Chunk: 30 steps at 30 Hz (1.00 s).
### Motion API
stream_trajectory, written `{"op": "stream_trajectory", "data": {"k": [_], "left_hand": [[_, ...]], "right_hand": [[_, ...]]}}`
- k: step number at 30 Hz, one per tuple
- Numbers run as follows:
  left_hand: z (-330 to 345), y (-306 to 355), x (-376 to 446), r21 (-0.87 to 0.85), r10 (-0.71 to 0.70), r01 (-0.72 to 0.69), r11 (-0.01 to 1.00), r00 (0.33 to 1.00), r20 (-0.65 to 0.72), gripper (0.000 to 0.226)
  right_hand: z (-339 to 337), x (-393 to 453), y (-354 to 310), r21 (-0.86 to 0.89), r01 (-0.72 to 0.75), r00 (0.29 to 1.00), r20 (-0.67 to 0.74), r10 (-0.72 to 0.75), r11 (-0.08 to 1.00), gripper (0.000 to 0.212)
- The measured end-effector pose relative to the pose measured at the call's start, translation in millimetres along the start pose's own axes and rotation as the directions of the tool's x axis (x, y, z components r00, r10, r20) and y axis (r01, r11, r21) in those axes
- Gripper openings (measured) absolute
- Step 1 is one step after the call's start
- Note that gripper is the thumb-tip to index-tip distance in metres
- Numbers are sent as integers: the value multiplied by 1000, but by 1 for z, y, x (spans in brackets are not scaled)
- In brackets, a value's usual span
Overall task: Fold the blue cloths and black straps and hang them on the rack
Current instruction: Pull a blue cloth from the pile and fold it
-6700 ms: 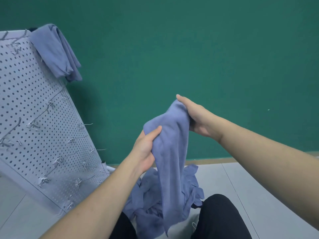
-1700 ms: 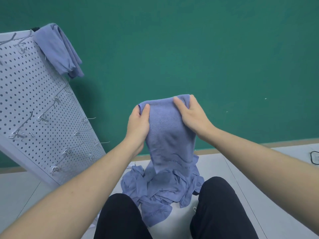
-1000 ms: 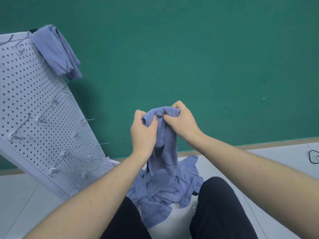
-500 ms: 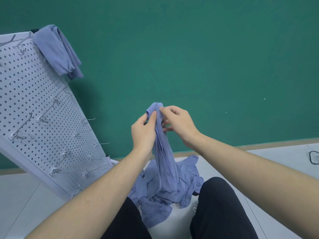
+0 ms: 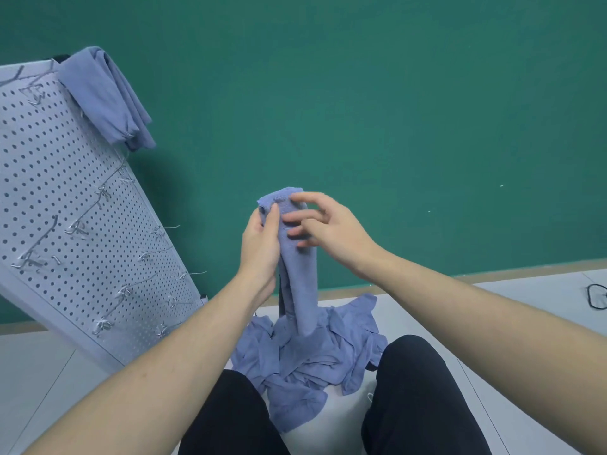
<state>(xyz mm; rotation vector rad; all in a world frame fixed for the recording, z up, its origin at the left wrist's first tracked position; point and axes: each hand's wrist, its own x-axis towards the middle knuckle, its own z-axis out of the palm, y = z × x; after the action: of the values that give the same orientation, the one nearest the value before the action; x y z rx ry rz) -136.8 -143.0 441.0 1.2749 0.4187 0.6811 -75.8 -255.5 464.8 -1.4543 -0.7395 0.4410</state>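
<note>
Head view: the left hand [image 5: 261, 243] pinches the top of a folded blue cloth [image 5: 297, 267], thumb closed over its upper edge, while the right hand [image 5: 331, 229] hovers with fingers spread and loose, fingertips brushing the fold but gripping nothing. The cloth hangs long and vertical above the blue pile [image 5: 308, 356] between the knees. Up and left stands the pegboard rack [image 5: 65, 208], nearer the left hand; one hung cloth [image 5: 105, 96] drapes its top corner.

**The count from where I stand**

Two hands, left [image 5: 261, 244] and right [image 5: 331, 229]. One pegboard rack [image 5: 65, 205]. One folded blue cloth [image 5: 108, 96] hung on it, one held cloth [image 5: 297, 267], one heap of loose cloths [image 5: 312, 359], number unclear. One black loop [image 5: 596, 300] on the floor.
</note>
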Motion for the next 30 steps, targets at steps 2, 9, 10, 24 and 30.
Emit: {"op": "stream_trajectory", "data": {"k": [2,9,10,24,30], "left_hand": [[-1,3,4,-42,-51,50,998,999,-17,20],[7,10,3,-44,-96,93,995,993,-72,27],[8,12,3,-42,-103,100,994,991,-84,28],[-44,9,18,-380,-383,271,884,887,-258,29],[-85,-4,14,-52,-342,342,938,896,-283,43]], "right_hand": [[-4,1,11,-107,97,981,-160,-113,990,27],[-9,-7,41,-101,-149,988,34,153,984,45],[-9,-7,42,-117,-163,982,78,173,980,41],[-14,-4,39,-377,-260,956,28,292,889,55],[-13,9,17,-365,-184,956,151,252,913,38]]}}
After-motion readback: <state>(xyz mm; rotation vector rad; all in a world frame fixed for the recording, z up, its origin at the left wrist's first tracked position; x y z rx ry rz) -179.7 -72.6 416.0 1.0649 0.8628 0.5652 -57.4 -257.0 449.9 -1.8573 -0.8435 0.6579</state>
